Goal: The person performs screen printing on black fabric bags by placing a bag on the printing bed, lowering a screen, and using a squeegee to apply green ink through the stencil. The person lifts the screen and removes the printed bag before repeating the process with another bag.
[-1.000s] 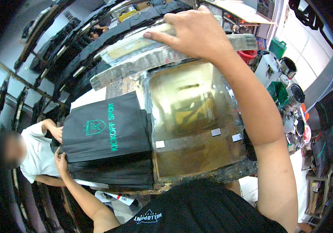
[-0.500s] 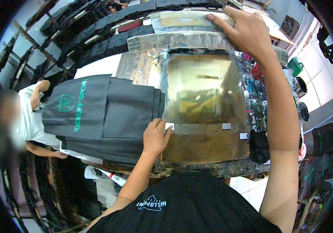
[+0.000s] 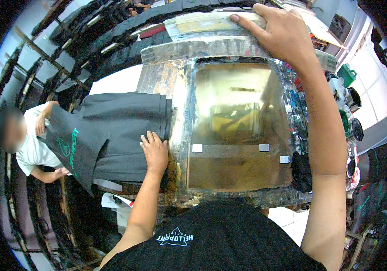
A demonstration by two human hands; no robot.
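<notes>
L hand (image 3: 156,152) open, splayed on stacked blk fabric pcs (image 3: 128,115), prob. to steady them; R hand (image 3: 288,34) over pale bar (image 3: 204,25), grip unclear.

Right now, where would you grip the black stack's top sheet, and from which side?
Probably take the top sheet by its right edge, from the right: edges there lie stepped, while the printed sheet covers its left. The left hand rests nearby.

co-worker's head (image 3: 12,130): blurred | grey bar (image 3: 193,49): partly behind right hand (image 3: 287,34)
</notes>
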